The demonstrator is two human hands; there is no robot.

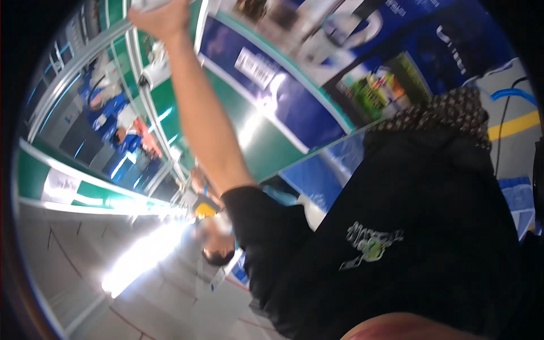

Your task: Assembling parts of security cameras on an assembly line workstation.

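Note:
My left arm, bare below a black short sleeve, stretches toward the upper left of the view. At the top edge, my left hand (162, 21) curls round a pale thing (150, 4), with its fingers partly cut off by the frame. What that thing is cannot be made out. Close below the hand, a blurred white object (156, 72) sits by a metal rail. The green work surface (226, 107) lies beside my forearm, with a dark blue panel or box side (272, 79) bearing a white label. My right hand is out of view.
Printed blue boxes (447, 51) stand at the upper right. Another person (218, 243), upside down here, is beyond my elbow. A metal frame (85, 54) runs along the left. A bright strip light (144, 258) shows lower left. A blue cable (513, 93) hangs at the right rim.

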